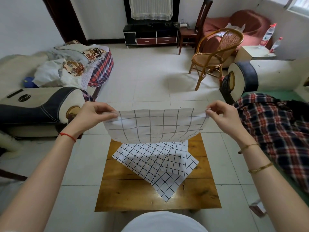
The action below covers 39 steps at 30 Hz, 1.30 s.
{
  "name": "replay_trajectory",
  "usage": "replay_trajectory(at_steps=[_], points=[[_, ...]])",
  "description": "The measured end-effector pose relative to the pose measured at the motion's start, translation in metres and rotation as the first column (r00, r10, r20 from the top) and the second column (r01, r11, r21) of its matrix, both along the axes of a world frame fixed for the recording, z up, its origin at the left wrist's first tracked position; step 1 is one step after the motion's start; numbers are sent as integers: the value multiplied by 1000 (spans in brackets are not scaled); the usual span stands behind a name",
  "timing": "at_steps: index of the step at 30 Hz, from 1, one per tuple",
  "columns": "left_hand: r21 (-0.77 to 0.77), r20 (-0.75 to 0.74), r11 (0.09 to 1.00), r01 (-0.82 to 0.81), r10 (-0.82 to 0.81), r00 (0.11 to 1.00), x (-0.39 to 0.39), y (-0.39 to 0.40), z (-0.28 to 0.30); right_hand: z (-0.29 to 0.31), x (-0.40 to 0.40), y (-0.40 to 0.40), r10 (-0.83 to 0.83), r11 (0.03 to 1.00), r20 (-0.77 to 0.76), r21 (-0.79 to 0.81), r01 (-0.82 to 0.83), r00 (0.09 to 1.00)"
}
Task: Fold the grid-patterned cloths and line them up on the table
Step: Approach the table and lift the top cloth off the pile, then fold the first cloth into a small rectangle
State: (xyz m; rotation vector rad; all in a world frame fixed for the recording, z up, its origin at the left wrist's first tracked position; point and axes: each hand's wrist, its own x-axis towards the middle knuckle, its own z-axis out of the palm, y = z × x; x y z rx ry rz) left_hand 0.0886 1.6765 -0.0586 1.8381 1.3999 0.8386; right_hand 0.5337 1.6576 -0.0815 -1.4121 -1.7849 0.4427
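Hands apart, left hand (96, 113) and right hand (221, 114) each pinching a raised grid cloth (155, 126) corner.

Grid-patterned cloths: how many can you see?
3, maybe more hidden: one cloth held up by both hands, two overlapping cloths on the wooden table.

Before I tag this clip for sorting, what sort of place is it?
Most likely a home living room: sofas on both sides, a TV stand by the far wall, and a low wooden table on a tiled floor.
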Motion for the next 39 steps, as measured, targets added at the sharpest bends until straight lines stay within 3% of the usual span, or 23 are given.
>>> replay_trajectory(at_steps=[15, 29, 39], points=[[-67, 39, 995, -70, 73, 997, 14, 52, -24, -24, 0, 49, -73, 990, -56, -123, 66, 996], [-131, -106, 962, -240, 227, 968, 33, 149, -193, -182, -15, 161, -321, 834, -88, -499, 237, 943], [-146, -111, 946, -290, 276, 955, 39, 169, -252, -249, -18, 179, -404, 802, -147, -531, 272, 903]])
